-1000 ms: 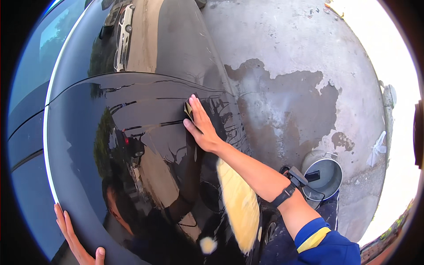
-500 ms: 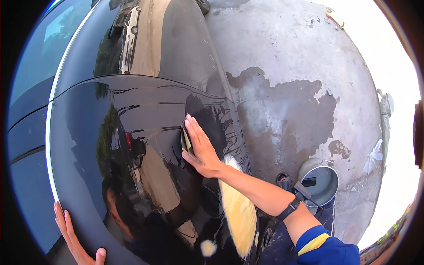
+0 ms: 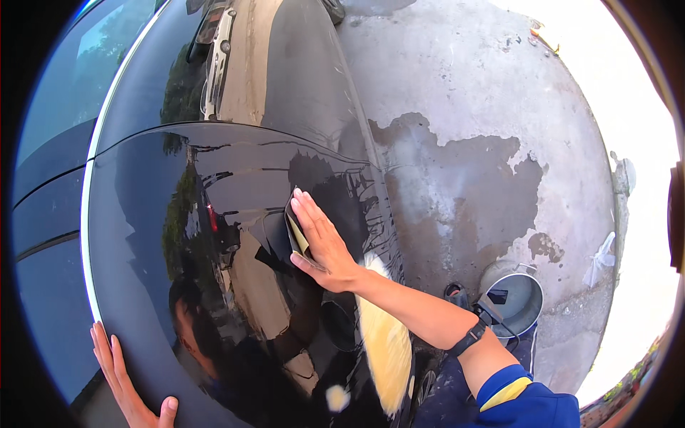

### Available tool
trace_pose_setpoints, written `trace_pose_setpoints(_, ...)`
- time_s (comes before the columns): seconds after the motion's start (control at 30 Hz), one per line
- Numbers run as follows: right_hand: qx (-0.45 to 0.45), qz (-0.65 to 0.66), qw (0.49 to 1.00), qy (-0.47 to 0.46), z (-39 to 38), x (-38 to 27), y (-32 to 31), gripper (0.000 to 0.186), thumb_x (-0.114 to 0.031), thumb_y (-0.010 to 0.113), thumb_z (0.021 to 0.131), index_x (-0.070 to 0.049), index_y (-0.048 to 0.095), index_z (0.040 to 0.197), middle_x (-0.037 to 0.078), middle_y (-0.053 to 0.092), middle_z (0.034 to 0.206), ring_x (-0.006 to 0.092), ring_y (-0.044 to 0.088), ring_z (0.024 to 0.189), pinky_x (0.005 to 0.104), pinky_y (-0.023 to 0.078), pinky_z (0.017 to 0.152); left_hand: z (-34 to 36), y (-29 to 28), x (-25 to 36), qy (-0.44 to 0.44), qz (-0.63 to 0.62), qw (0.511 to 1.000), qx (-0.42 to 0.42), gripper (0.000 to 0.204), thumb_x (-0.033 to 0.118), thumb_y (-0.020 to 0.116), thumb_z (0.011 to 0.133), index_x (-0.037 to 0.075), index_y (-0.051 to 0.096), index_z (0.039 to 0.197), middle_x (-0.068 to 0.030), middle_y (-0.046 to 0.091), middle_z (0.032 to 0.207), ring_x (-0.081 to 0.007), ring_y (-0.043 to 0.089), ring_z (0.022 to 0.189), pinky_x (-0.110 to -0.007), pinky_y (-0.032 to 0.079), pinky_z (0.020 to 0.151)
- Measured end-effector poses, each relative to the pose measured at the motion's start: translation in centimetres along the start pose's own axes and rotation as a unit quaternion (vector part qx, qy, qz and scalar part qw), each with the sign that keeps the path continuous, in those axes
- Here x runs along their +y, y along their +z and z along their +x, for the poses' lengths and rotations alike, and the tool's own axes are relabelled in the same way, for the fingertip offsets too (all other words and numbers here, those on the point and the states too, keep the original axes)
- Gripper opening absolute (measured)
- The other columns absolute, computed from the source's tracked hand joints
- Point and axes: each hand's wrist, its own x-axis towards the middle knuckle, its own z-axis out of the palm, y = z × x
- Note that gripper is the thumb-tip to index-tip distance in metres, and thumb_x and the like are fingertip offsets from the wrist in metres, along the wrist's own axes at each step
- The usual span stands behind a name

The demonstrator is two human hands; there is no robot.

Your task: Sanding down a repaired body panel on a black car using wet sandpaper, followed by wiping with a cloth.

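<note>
Starting at the left, the side glass [image 3: 64, 93] of a car runs along a bright trim strip [image 3: 85, 228]. At the lower end of this strip, the left hand [image 3: 130, 391] lies against the outer edge of the glossy black body panel [image 3: 135, 235]; its fingers are straight and nearly together, its thumb set apart, and it holds nothing. The panel mirrors trees, a person and a strip of road; a seam at its far end divides it from the adjoining panel [image 3: 307, 57].

Near mid-panel is a folded sheet [image 3: 300, 241], dark outside and yellowish within, located between the right hand and the black surface. The right hand [image 3: 322, 246] presses over it, fingers extended and pressed together, the thumb at the fold's near end.

Nearer the wearer is a small pale-yellow spot [image 3: 337, 398]. Just right of it, a large elongated yellow patch [image 3: 385, 335] with feathered edges reaches up to the right wrist. Beyond the panel, an irregular wet stain [image 3: 485, 192] darkens the concrete ground [image 3: 464, 71]. A black strap [image 3: 467, 339] circles the right forearm, below a blue sleeve [image 3: 535, 406] with a yellow band. A metal bucket [image 3: 528, 303] stands beyond the forearm; farther right lies a crumpled white plastic scrap [image 3: 599, 260].
</note>
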Motion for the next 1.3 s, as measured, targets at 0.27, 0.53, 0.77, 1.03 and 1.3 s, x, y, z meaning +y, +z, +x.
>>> trace_pose_setpoints(0.27, -0.002, 0.006, 1.0, 0.012, -0.9, -2.8, 0.5, 0.092, -0.038, 0.067, 0.092, -0.001, 0.016, 0.159, 0.021, 0.019, 0.165, 0.0381, 0.018, 0.154, 0.0462, 0.017, 0.123, -0.3, -0.6, -0.2, -0.001, 0.0, 1.0, -0.008, 0.097, 0.06, 0.062, 0.09, 0.005, 0.024, 0.159, -0.0245, 0.018, 0.165, -0.044, 0.014, 0.153, -0.059, 0.01, 0.122)
trace_pose_setpoints(0.53, -0.011, 0.038, 0.999, 0.018, -3.8, -5.7, 1.5, 0.084, -0.037, 0.06, 0.097, 0.001, 0.016, 0.158, 0.024, 0.017, 0.165, 0.0381, 0.016, 0.154, 0.0451, 0.016, 0.124, -0.7, -0.3, -0.1, -0.047, 0.035, 0.998, 0.005, 0.097, 0.07, 0.048, 0.092, 0.002, 0.025, 0.158, -0.024, 0.016, 0.166, -0.0406, 0.011, 0.155, -0.058, 0.007, 0.122)
trace_pose_setpoints(0.77, 0.017, -0.012, 0.999, 0.036, 1.6, -2.5, 0.8, 0.089, -0.04, 0.061, 0.096, 0.001, 0.013, 0.159, 0.024, 0.016, 0.165, 0.0391, 0.013, 0.154, 0.0469, 0.014, 0.124, -0.3, 0.6, -0.2, -0.039, 0.036, 0.999, 0.0, 0.098, 0.071, 0.047, 0.092, 0.002, 0.025, 0.158, -0.0243, 0.016, 0.166, -0.0398, 0.014, 0.155, -0.057, 0.007, 0.123)
trace_pose_setpoints(1.03, 0.06, 0.006, 0.992, 0.112, 2.5, 4.3, -0.7, 0.085, -0.042, 0.058, 0.098, -0.001, 0.015, 0.159, 0.022, 0.017, 0.165, 0.0369, 0.013, 0.154, 0.0449, 0.016, 0.124, 1.1, 1.4, -0.3, -0.005, 0.052, 0.998, 0.029, 0.097, 0.072, 0.044, 0.092, 0.003, 0.025, 0.158, -0.0211, 0.016, 0.167, -0.0389, 0.014, 0.155, -0.056, 0.007, 0.123)
trace_pose_setpoints(1.3, 0.081, 0.007, 0.988, 0.129, -1.0, 6.7, -1.1, 0.087, -0.048, 0.056, 0.098, 0.0, 0.015, 0.158, 0.021, 0.017, 0.165, 0.0365, 0.014, 0.154, 0.0451, 0.015, 0.125, 1.2, 0.2, 2.1, 0.003, 0.005, 1.0, 0.006, 0.094, 0.067, 0.055, 0.092, 0.004, 0.029, 0.157, -0.0275, 0.018, 0.164, -0.0448, 0.017, 0.152, -0.06, 0.015, 0.121)
